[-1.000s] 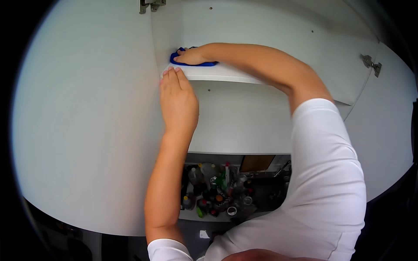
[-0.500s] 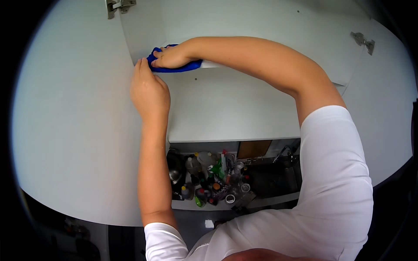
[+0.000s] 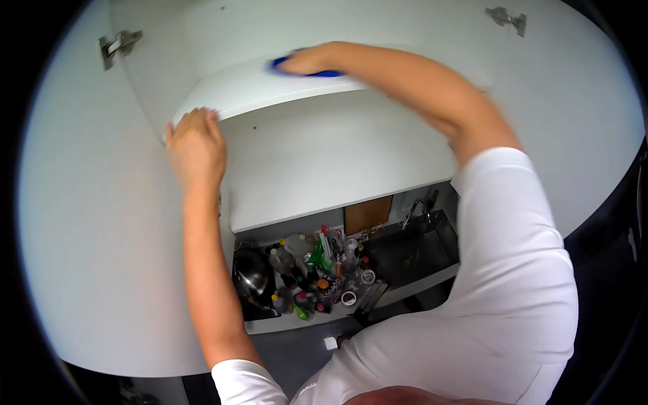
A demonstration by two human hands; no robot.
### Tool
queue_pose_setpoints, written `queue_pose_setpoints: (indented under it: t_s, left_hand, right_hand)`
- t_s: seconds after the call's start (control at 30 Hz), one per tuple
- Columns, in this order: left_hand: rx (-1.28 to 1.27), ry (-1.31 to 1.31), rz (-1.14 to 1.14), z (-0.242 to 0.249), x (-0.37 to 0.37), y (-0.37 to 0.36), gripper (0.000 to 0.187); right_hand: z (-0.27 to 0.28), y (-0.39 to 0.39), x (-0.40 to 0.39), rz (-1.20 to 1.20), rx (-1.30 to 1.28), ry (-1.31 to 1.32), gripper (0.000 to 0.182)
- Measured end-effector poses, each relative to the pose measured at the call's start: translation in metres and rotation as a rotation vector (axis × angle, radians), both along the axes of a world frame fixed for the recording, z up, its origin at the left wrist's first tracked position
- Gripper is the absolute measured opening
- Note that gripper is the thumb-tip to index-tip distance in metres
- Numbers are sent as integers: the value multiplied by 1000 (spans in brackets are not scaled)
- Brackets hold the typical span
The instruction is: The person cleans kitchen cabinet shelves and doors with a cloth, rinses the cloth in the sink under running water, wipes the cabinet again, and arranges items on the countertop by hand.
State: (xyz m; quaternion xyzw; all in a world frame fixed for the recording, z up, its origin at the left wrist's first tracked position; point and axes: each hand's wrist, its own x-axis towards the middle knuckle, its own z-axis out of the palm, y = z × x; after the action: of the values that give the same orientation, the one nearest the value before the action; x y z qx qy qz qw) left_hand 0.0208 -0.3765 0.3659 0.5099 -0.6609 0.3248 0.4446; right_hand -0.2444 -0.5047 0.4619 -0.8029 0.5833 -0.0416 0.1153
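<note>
My right hand (image 3: 307, 62), blurred by motion, presses on a blue cloth (image 3: 325, 73) lying on the upper white shelf (image 3: 250, 88) of an open cabinet. The cloth shows at both sides of the hand, and the fingers are smeared. At the left end of that shelf, my left hand (image 3: 197, 138) rests with its fingertips over the front edge, by the cabinet's side wall. It grips the shelf edge there.
Open doors (image 3: 101, 223) with metal hinges (image 3: 120, 46) flank the cabinet. A lower shelf (image 3: 324, 162) spans beneath. Below are a counter with bottles (image 3: 283, 260), a metal pot (image 3: 253, 273), a brown board (image 3: 368, 214) and a sink (image 3: 412, 253) with a faucet.
My right hand and the blue cloth have moved right along the shelf, away from my left hand. The whole view has shifted and tilted somewhat.
</note>
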Motion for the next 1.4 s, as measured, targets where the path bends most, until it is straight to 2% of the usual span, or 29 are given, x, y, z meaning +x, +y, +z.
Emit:
queue_pose_setpoints:
  t_s: [0.07, 0.1, 0.2, 0.23, 0.3, 0.33, 0.37, 0.47, 0.53, 0.6, 0.7, 0.8, 0.87, 0.9, 0.97, 1.0, 1.1, 1.13, 1.2, 1.3, 1.4]
  left_hand:
    - [21, -10, 37, -1, 6, -2, 36]
    - [30, -19, 54, -3, 7, -3, 37]
    - [8, -45, 46, -2, 5, -17, 33]
    - [26, -53, 16, -3, 0, -16, 33]
    - [94, 46, 9, -1, -5, -9, 34]
    - [63, 50, 27, -1, -13, -4, 34]
    - [55, 60, 22, -1, -17, -2, 34]
    - [30, 41, 58, 0, -19, 1, 35]
    - [83, 57, 80, 1, -11, -3, 37]
    - [123, 59, 52, 2, -11, -6, 39]
    - [165, 88, 57, 9, -20, 2, 41]
    - [225, 166, 111, 19, -31, 26, 43]
    - [283, 53, 76, 24, -21, 25, 41]
    - [282, 66, 105, 23, -14, 23, 41]
    - [215, -10, -38, 19, -2, 22, 43]
    - [255, 0, -45, 22, -2, 26, 41]
    - [215, -116, 1, 19, 5, 20, 40]
    - [285, -60, 14, 23, -3, 31, 41]
    - [291, -66, 33, 21, -5, 32, 42]
    - [259, -48, 3, 16, 3, 22, 43]
    - [276, -30, -42, 14, 3, 18, 44]
  right_hand:
    - [7, 34, 77, 239, 1, -71, 71]
    - [5, 34, 89, 240, -133, 23, 82]
    - [5, 64, 18, 171, -147, 137, 86]
    - [8, 81, -33, 137, -99, 75, 85]
    - [5, 80, -146, -73, -67, 135, 81]
    - [1, 58, -218, -52, -37, 297, 77]
    - [-2, 95, -257, -275, -117, 98, 72]
    - [3, 84, -254, -303, -76, -15, 70]
    - [0, 79, -208, -381, -51, 23, 75]
    - [-6, 129, -155, -329, -179, 82, 88]
    - [-7, 134, -218, -243, -75, -7, 87]
    - [-3, 123, -302, -496, -87, 74, 87]
    - [5, 96, -295, -662, -82, 136, 76]
    - [8, 72, -286, -631, -87, 143, 76]
    - [15, 22, -270, -514, 20, 74, 68]
    - [18, 0, -252, -485, 33, 46, 69]
    - [20, -53, -158, -321, 23, 44, 73]
    - [17, -66, -122, -242, 19, 35, 74]
    - [15, -72, -48, -78, -2, 13, 77]
    - [12, -36, 44, 159, -45, -2, 81]
    - [10, -9, 38, 261, -78, 38, 85]
